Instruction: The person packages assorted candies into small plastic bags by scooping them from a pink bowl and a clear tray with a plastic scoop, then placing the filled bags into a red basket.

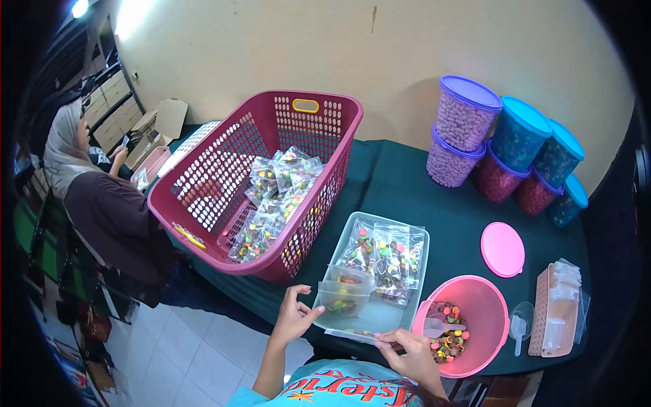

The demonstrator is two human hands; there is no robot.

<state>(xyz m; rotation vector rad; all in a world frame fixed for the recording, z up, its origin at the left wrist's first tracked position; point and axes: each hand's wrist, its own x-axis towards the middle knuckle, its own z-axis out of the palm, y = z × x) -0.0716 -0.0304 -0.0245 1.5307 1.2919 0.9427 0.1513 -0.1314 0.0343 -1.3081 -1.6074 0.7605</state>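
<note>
My left hand (pixel 296 317) is at the left edge of the pale tray (pixel 423 271), thumb and forefinger apart, beside a small bag of candies (pixel 344 298). My right hand (pixel 407 349) pinches the edge of another clear bag (pixel 352 334) at the tray's near edge. Filled bags (pixel 391 258) of colourful candies lie in the tray's far part. Right of my right hand, a pink tub (pixel 485 319) holds loose candies with a clear scoop (pixel 437 328) in them.
A large maroon basket (pixel 271 271) holds filled bags. Stacked candy jars (pixel 468 112) stand at the back right. A pink lid (pixel 502 249), a small scoop (pixel 519 327) and a box of empty bags (pixel 557 312) lie right. Another person (pixel 108 210) stands at the left.
</note>
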